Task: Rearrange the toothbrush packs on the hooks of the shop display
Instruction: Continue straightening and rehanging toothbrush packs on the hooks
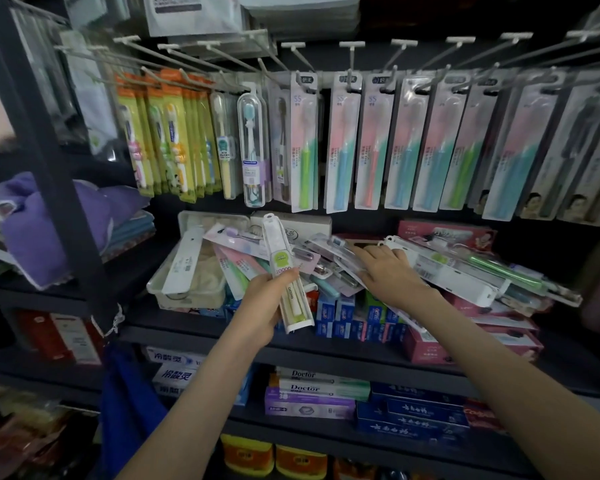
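Fingers first: the left hand (261, 301) is curled round the lower half of 1 white toothbrush pack (278, 247), thumb across its front just below the green label. The pack sticks up out of the grip, top leaning a bit left, bottom end poking out past the palm. It's held just in front of the loose pile of packs (243, 263) on the shelf. The right hand (387, 271) lies palm down on the right part of that pile, fingers stretched fairly straight over flat packs, not wrapped round anything. Above the pile, hanging packs (342, 147) fill a row of hooks (352, 53). Toothpaste boxes (343, 315) sit under the pile's front edge.
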A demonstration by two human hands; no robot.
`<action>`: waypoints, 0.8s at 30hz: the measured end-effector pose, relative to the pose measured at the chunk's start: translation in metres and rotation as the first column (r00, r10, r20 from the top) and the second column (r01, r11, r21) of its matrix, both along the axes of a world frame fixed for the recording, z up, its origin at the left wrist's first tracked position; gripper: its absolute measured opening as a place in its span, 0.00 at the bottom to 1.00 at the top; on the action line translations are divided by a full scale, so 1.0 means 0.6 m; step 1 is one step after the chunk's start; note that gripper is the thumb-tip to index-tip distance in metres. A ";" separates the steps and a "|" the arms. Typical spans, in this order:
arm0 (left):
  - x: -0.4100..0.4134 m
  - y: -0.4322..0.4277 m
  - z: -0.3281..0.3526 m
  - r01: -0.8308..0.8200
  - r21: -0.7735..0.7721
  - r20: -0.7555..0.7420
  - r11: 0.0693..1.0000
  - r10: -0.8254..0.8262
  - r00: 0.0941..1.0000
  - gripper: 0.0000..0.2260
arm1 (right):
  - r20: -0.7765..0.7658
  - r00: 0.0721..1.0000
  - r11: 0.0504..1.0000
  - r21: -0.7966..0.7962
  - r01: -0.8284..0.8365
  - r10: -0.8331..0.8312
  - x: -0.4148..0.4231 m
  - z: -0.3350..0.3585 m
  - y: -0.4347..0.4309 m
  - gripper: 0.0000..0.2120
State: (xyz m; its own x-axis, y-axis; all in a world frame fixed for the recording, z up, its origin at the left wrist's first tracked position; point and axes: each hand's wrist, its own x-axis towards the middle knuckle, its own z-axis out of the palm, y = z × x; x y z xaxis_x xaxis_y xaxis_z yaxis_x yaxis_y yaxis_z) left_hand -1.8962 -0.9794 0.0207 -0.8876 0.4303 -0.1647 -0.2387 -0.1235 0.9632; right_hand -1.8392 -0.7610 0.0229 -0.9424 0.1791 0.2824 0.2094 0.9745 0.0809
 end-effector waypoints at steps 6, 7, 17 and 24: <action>-0.004 -0.020 0.004 -0.045 0.055 0.017 0.998 0.044 0.999 0.11 | -0.145 0.988 0.997 -0.038 -0.066 0.060 -0.008 0.020 -0.032 0.23; -0.005 -0.028 0.003 -0.046 0.059 0.005 0.997 0.046 0.999 0.11 | -0.169 0.982 0.994 -0.056 -0.089 0.079 -0.012 0.024 -0.045 0.23; -0.039 -0.147 0.000 -0.158 0.099 -0.049 0.982 0.164 0.985 0.08 | -0.283 0.889 0.809 -0.380 -0.448 0.360 -0.087 0.019 -0.246 0.20; -0.099 -0.230 -0.001 -0.221 0.007 -0.093 0.975 0.220 0.971 0.09 | -0.285 0.861 0.759 -0.408 -0.506 0.421 -0.133 0.007 -0.308 0.22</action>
State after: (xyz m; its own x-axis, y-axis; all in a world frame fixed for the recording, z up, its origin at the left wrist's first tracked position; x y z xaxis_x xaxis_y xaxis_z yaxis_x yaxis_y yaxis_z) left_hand -1.9555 -1.1172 0.0201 -0.9720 0.2218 -0.0782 -0.1153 -0.1595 0.9804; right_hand -1.9191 -0.9455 0.0271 -0.8897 -0.1208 0.4402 -0.3096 0.8683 -0.3875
